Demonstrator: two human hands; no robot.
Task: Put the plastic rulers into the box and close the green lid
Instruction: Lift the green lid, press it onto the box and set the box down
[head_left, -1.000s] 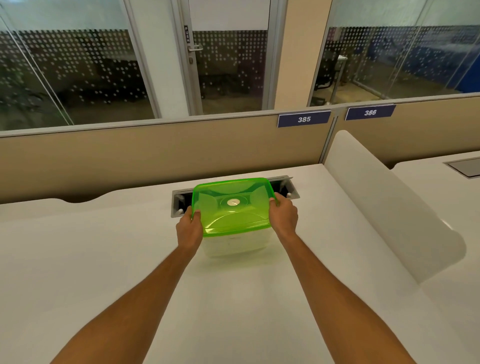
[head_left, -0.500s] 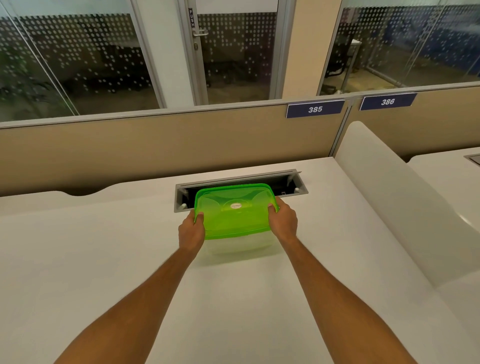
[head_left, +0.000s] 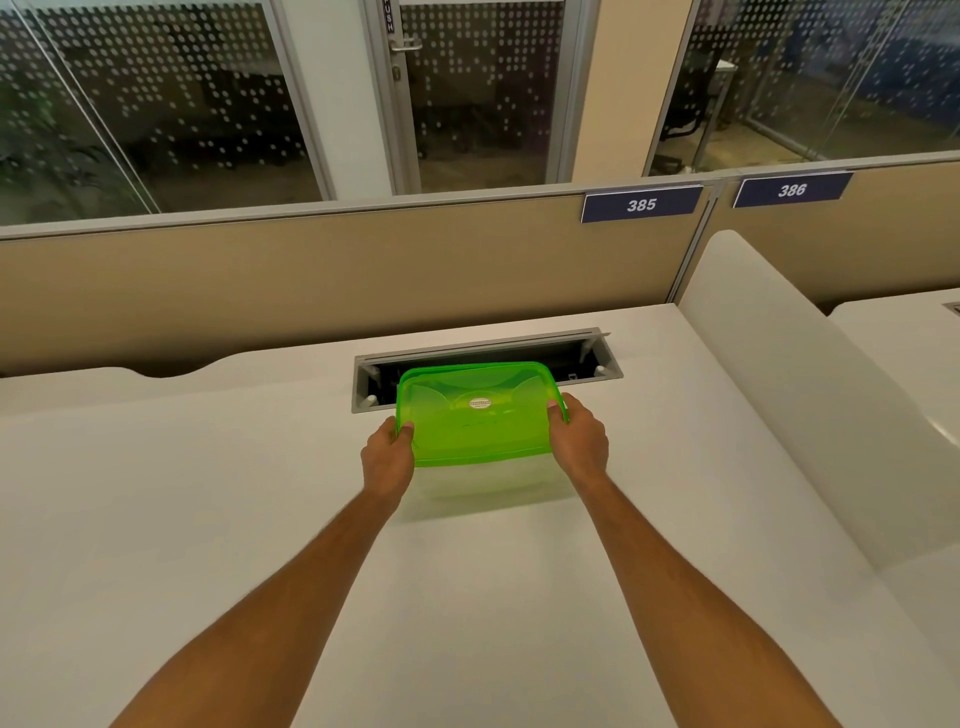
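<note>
A translucent green lid (head_left: 475, 413) lies flat on top of a clear plastic box (head_left: 488, 480) that stands on the white desk (head_left: 208, 519). My left hand (head_left: 387, 460) grips the lid's left edge, thumb on top. On the opposite side, my right hand (head_left: 579, 441) holds the right edge the same way. I can see no rulers; the box's inside is hidden under the lid and too cloudy to read.
An open cable slot (head_left: 488, 358) in the desk sits right behind the box. A beige partition (head_left: 311, 280) with tags 385 and 386 closes the back. A white curved divider (head_left: 810, 395) bounds the desk on the right.
The lid was tilted up at its far edge one second ago; it has come down flat onto the box. Both hands stayed on its sides.
</note>
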